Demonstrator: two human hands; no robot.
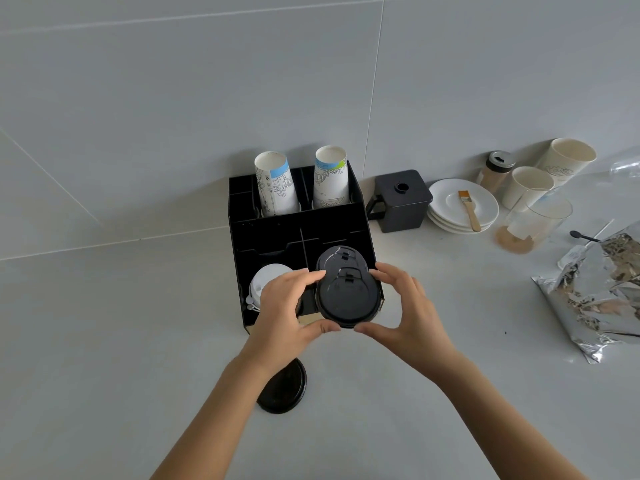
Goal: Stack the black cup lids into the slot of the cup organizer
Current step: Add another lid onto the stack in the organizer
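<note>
A black cup organizer (294, 223) stands against the wall. I hold a stack of black cup lids (346, 296) over its front right slot, with my left hand (287, 306) on the stack's left edge and my right hand (405, 306) on its right edge. Another black lid (341, 258) sits tilted in that slot just behind the stack. White lids (265, 278) fill the front left slot, partly hidden by my left hand. One more black lid (284, 389) lies flat on the counter under my left forearm.
Two printed paper cups (277, 185) stand upside down in the organizer's back slots. To the right are a black box with a handle (401, 199), stacked white plates (464, 206) with a brush, a glass (533, 220), cream cups (568, 157), a spice jar (497, 168) and a foil bag (595, 292).
</note>
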